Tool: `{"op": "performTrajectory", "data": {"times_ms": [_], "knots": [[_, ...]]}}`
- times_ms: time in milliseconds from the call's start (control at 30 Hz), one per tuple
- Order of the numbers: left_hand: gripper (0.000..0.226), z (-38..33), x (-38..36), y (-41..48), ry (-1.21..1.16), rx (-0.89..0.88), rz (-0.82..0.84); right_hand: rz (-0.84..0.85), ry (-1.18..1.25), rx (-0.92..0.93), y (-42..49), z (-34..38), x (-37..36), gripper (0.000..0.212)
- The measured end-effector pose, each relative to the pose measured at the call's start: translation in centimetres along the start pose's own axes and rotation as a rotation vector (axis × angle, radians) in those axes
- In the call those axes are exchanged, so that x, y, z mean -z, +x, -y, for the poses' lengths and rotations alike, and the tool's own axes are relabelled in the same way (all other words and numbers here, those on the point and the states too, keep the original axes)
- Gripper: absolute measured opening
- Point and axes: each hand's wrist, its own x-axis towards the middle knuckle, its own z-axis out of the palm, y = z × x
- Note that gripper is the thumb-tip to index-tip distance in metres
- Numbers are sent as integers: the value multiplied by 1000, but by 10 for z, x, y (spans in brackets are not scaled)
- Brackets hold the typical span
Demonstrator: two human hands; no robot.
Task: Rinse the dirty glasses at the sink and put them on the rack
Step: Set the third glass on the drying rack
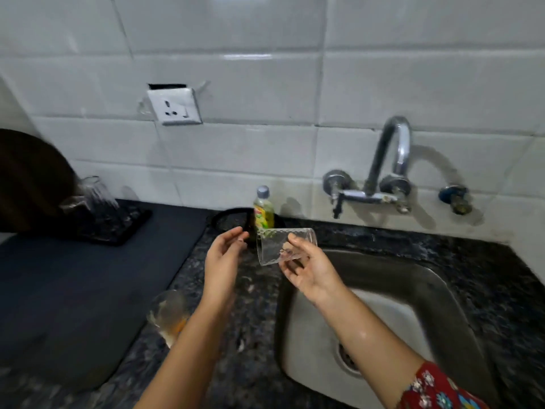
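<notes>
A clear textured glass (281,246) tilts sideways beside the steel sink (442,293).

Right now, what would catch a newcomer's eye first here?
The clear glass held tilted in the right hand, above the counter edge beside the steel sink, with the open left hand reaching toward it. Then the curved tap on the white tiled wall, and a dirty glass on the counter by the left forearm.
</notes>
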Motion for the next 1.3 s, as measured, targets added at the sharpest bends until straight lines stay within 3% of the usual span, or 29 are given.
{"op": "performTrajectory", "data": {"times_ms": [233, 567, 667, 800, 900, 1033, 1167, 1300], "knots": [[23, -53, 163, 92, 100, -76, -68, 54, 3, -58, 66, -80, -163, 6], [19, -57, 335, 184, 184, 56, -190, 16, -210, -20, 175, -162, -305, 10], [17, -48, 358, 208, 179, 79, -214, -9, -296, 46, 211, -176, -326, 48], [17, -31, 376, 233, 164, 115, -219, -75, -393, 203, 254, -189, -348, 41], [16, -20, 379, 247, 147, 121, -238, -119, -555, 353, 285, -197, -361, 58], [14, -6, 379, 257, 131, 165, -234, -126, -845, 496, 311, -203, -373, 59], [15, 6, 380, 263, 146, 191, -234, -103, -1087, 567, 334, -212, -378, 66], [15, 16, 379, 268, 153, 194, -250, -77, -1177, 590, 348, -220, -379, 65]]}}
